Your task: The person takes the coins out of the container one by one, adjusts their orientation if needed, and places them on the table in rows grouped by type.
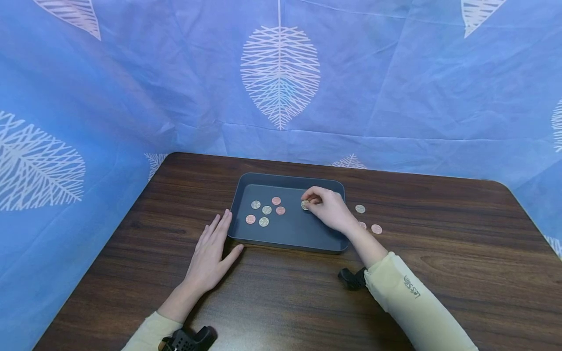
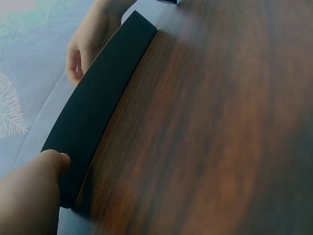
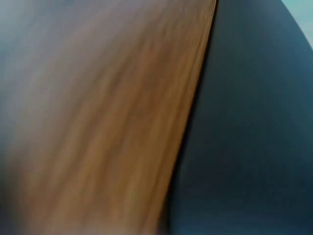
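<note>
A dark grey rectangular tray (image 1: 290, 236) lies on the table. In its left half are several coins, some pale silvery (image 1: 264, 222) and some copper-coloured (image 1: 250, 219). My right hand (image 1: 328, 209) reaches over the tray's right half and pinches a pale coin (image 1: 304, 205) between thumb and fingertips. With fingers straight, my left hand (image 1: 210, 258) lies at the tray's left edge. The left wrist view shows its thumb (image 2: 54, 161) against the tray's outer wall (image 2: 98, 103). Only tray wall (image 3: 244, 122) and blurred tabletop show in the right wrist view.
Right of the tray, a pale coin (image 1: 360, 208) and a copper-coloured coin (image 1: 376, 228) lie on the brown wooden table (image 1: 439, 234); another copper-coloured coin (image 1: 362, 224) is partly hidden by the right forearm. A blue leaf-patterned cloth (image 1: 373, 73) hangs behind.
</note>
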### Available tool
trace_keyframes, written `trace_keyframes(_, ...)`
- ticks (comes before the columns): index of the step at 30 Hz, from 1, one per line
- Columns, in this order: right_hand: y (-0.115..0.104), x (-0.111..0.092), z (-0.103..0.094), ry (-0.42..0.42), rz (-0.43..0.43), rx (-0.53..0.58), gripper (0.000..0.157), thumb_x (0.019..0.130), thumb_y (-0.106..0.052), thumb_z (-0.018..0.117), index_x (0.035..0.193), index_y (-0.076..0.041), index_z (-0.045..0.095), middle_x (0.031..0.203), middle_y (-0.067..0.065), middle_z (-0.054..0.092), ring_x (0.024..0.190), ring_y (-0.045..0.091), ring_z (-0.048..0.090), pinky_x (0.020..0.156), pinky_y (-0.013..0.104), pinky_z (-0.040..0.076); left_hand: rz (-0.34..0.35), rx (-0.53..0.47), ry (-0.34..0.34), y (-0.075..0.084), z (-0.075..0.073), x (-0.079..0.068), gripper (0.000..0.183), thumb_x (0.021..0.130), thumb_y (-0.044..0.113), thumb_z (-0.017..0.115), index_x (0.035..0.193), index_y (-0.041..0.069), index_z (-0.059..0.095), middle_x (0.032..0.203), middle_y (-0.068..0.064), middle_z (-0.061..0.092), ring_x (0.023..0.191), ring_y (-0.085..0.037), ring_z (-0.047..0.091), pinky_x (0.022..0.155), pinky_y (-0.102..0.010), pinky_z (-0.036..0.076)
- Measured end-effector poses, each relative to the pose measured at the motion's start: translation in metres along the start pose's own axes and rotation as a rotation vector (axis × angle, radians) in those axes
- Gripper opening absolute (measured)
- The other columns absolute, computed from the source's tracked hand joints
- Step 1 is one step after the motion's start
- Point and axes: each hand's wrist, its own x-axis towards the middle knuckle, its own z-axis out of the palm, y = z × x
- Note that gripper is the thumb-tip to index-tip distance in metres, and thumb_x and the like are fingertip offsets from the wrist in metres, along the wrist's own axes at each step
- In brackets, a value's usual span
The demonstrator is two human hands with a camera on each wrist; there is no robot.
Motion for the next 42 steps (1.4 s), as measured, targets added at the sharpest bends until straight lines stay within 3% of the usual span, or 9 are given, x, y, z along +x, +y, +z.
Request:
trace_keyframes(10,0.014,-0.018,-0.036,0.080,0.048,-0.014,0.016,0.088,-0.013,0.060,0.103,-0.009,0.063,0.096,0.006,0.065,0.088,0.019,0.062,0.073,0.036,0.052,-0.002,0.003,0.001,0.000,-0.001,0.000,0.074,0.089,0.049,0.048,0.147,0.018,0.014,0.152,0.004,0.014,0.137,-0.024,0.017,0.108,-0.049,0.016)
trace_keyframes(20,0.047,-0.035,-0.062,0.163,0.107,-0.032,0.018,0.090,-0.016,0.057,0.105,-0.009,0.061,0.098,0.009,0.064,0.088,0.023,0.062,0.073,0.040,0.050,-0.002,0.001,0.009,0.000,0.001,0.000,0.074,0.089,0.047,0.050,0.147,0.018,0.015,0.151,0.002,0.016,0.137,-0.024,0.016,0.108,-0.049,0.016)
trace_keyframes(32,0.083,-0.052,-0.076,0.187,0.235,-0.030,0.025,0.091,-0.024,0.056,0.108,-0.007,0.060,0.102,0.012,0.063,0.093,0.027,0.060,0.080,0.043,0.045,-0.015,0.004,-0.007,0.000,0.000,0.000,0.074,0.089,0.050,0.048,0.147,0.019,0.014,0.152,0.006,0.013,0.138,-0.022,0.015,0.109,-0.047,0.014)
trace_keyframes(42,0.093,-0.059,-0.080,0.175,0.292,-0.094,0.021,0.090,-0.017,0.056,0.106,-0.004,0.061,0.099,0.015,0.064,0.091,0.029,0.060,0.077,0.043,0.046,-0.013,0.002,0.003,0.001,0.001,-0.001,0.075,0.088,0.049,0.050,0.147,0.019,0.015,0.151,0.004,0.015,0.137,-0.024,0.017,0.108,-0.049,0.016)
